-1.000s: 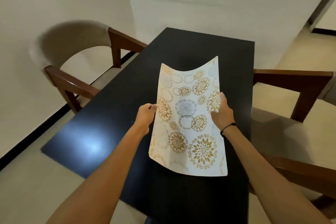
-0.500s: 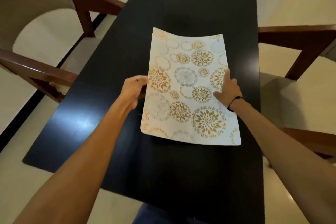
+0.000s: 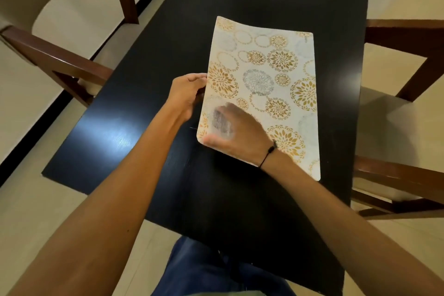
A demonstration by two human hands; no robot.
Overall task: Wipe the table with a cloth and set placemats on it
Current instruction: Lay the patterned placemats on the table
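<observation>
A placemat (image 3: 269, 84) lies on the black table (image 3: 168, 60), near the right side of it. The mat is white with gold and gray flower circles. Its far left corner curls up a little off the table.

The left hand (image 3: 186, 94) is at the left edge of the mat. Its fingers are curled and pinch that edge. The right hand (image 3: 237, 134) is on the near left part of the mat. It is blurry, but it looks flat, with the fingers spread out on top of the mat and not curled round it. There is a thin black band (image 3: 268, 154) on the right wrist.

A brown wooden chair (image 3: 60, 60) stands at the left side of the table. Another chair (image 3: 403, 175) stands at the right side. The person's blue trousers (image 3: 204, 271) show at the near end of the table.
</observation>
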